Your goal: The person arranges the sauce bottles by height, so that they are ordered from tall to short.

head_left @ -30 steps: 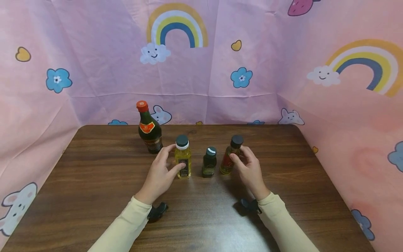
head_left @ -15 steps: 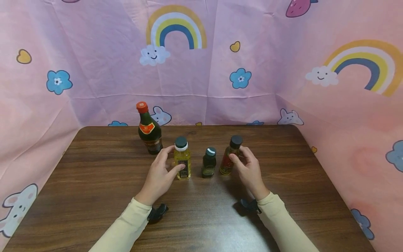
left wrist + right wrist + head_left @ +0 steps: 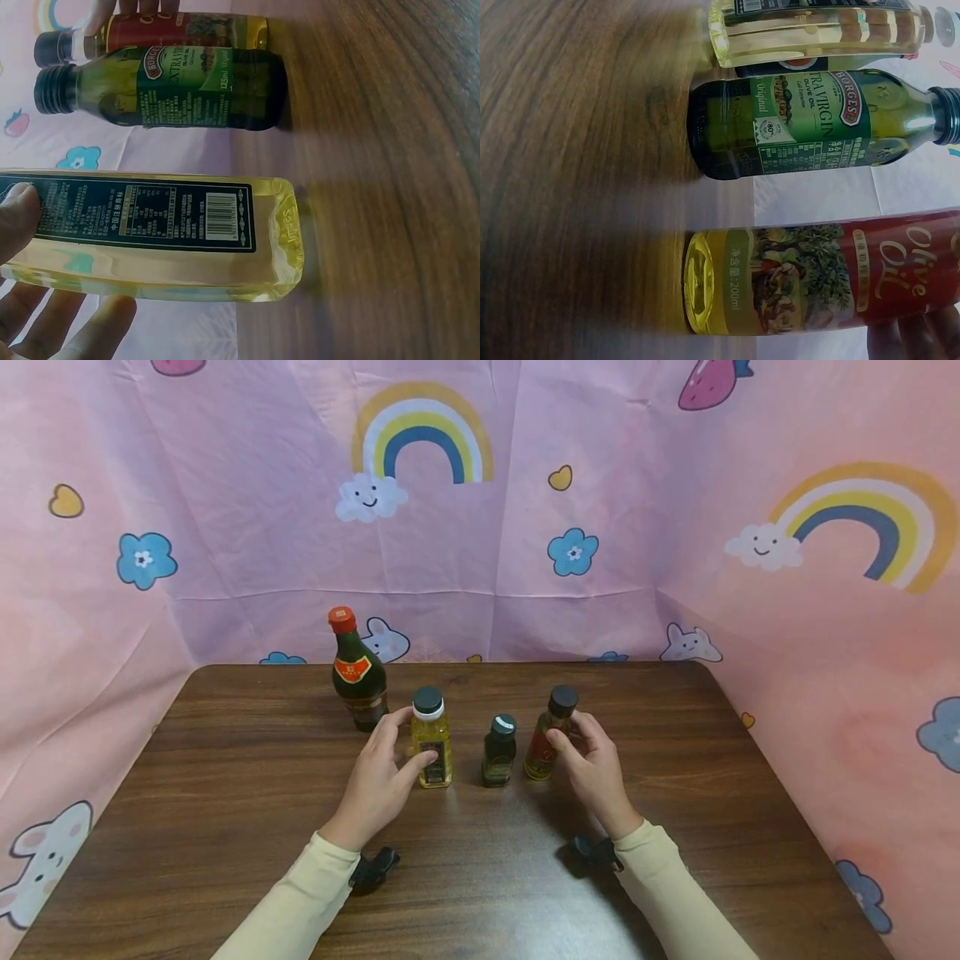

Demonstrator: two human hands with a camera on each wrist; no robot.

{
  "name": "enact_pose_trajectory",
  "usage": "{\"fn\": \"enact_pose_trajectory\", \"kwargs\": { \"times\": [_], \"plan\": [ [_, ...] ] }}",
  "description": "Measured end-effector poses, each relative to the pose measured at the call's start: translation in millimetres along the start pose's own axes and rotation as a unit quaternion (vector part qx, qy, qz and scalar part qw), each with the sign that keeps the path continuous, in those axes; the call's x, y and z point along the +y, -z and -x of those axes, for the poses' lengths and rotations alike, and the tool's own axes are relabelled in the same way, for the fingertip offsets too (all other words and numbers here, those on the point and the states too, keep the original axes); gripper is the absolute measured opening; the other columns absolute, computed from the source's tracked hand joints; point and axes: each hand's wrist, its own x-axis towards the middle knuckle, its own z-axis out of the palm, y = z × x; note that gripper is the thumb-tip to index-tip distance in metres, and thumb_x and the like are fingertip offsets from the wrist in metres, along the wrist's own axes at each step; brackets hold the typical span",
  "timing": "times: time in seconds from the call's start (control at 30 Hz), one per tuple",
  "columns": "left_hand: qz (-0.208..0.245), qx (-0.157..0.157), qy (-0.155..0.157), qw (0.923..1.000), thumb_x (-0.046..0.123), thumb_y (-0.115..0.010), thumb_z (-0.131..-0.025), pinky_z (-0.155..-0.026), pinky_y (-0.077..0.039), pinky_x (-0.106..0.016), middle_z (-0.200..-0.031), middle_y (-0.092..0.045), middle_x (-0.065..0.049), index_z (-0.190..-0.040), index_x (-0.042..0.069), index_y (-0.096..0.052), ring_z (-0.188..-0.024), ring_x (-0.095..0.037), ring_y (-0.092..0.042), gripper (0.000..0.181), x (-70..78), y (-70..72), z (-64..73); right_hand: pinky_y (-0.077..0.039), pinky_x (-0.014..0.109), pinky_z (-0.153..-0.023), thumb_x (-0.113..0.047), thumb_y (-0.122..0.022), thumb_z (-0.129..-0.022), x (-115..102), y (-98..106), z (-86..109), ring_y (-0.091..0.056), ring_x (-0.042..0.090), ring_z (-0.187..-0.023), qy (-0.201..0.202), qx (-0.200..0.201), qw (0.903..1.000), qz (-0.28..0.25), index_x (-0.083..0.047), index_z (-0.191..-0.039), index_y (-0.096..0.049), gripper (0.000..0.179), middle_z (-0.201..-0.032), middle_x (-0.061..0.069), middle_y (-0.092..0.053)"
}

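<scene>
Left hand (image 3: 381,774) curled round yellow bottle (image 3: 431,739), thumb on label. Right hand (image 3: 592,766) pinching red bottle (image 3: 545,735). Green bottle (image 3: 498,749) between, upright on counter (image 3: 225,793).

You have four bottles on the table (image 3: 225,793): one large dark (image 3: 358,672) near the back edge, three small (image 3: 431,739) (image 3: 498,752) (image 3: 551,735) mid-table. Two hands (image 3: 382,777) (image 3: 592,768).

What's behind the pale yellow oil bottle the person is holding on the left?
Behind and to the left of the yellow oil bottle stands a dark red-capped bottle; the left hand covers part of its base. Beyond lies bare wooden table.
</scene>
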Motion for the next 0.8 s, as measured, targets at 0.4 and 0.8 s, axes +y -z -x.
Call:
{"fn": "enact_pose_trajectory", "kwargs": {
  "times": [0.4, 0.8],
  "plan": [
    [0.000, 0.011, 0.002, 0.9999, 0.014, -0.076, -0.095, -0.094, -0.052, -0.056, -0.142, -0.051, -0.013, -0.152, 0.007, -0.042, -0.129, -0.033, -0.053, 0.067, 1.7, 7.8, -3.5, -0.054, 0.038, -0.099, -0.004, -0.068, -0.099, -11, -3, 2.0, -0.062, 0.017, -0.110, -0.021, 0.003, 0.9998, 0.006, 0.001, -0.133, -0.065, 0.034, -0.122, 0.018, -0.065],
    [-0.007, 0.018, 0.009, 0.9998, 0.017, -0.075, -0.097, -0.095, -0.050, -0.054, -0.147, -0.048, -0.015, -0.153, 0.007, -0.039, -0.134, -0.034, -0.049, 0.068, 1.8, 15.7, -6.9, -0.052, 0.055, -0.101, -0.003, -0.068, -0.099, -42, 1, 5.2, -0.061, 0.011, -0.108, -0.003, 0.000, 1.0000, -0.001, 0.005, -0.130, -0.065, 0.032, -0.118, 0.021, -0.065]
  ]
}}
